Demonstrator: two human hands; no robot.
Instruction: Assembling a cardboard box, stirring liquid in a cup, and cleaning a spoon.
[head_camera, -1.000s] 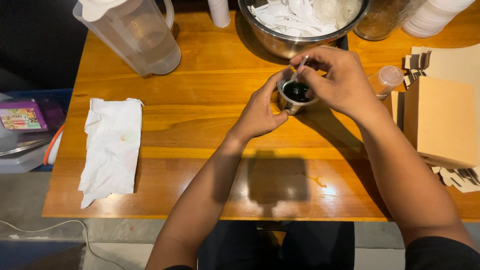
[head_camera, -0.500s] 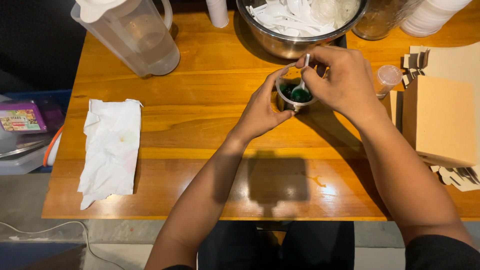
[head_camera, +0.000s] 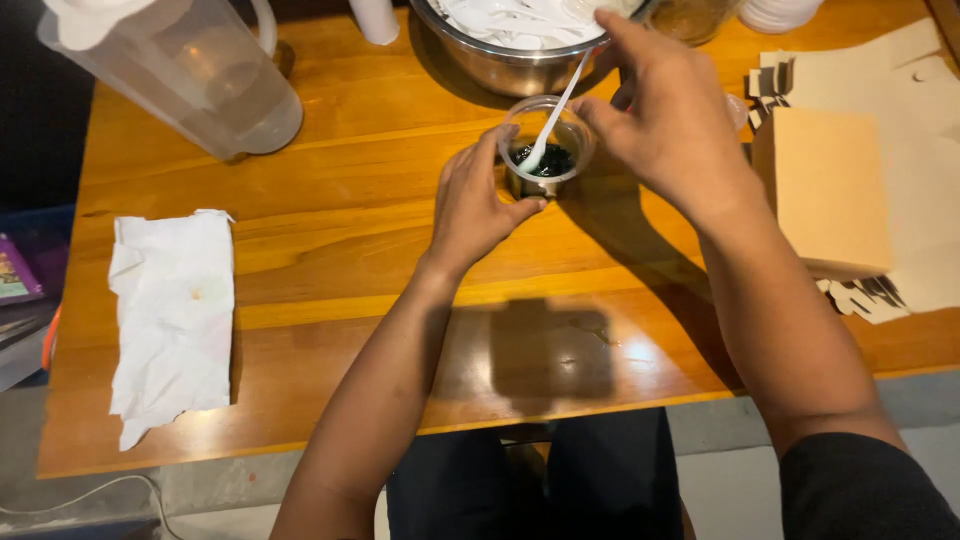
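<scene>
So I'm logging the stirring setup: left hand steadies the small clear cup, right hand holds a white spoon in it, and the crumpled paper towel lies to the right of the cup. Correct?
Not quite. The head view shows the paper towel lying left of the cup, near the table's left edge. The rest holds: left hand steadies the cup, right hand holds the white spoon.

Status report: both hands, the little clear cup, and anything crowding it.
Left hand grips the small clear cup. Right hand holds a white spoon, tip in the dark contents. Steel bowl close behind the cup; cardboard stack to the right.

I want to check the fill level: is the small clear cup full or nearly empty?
Nearly empty: the small clear cup holds only a dark layer at its bottom, where the white spoon tip rests.
</scene>
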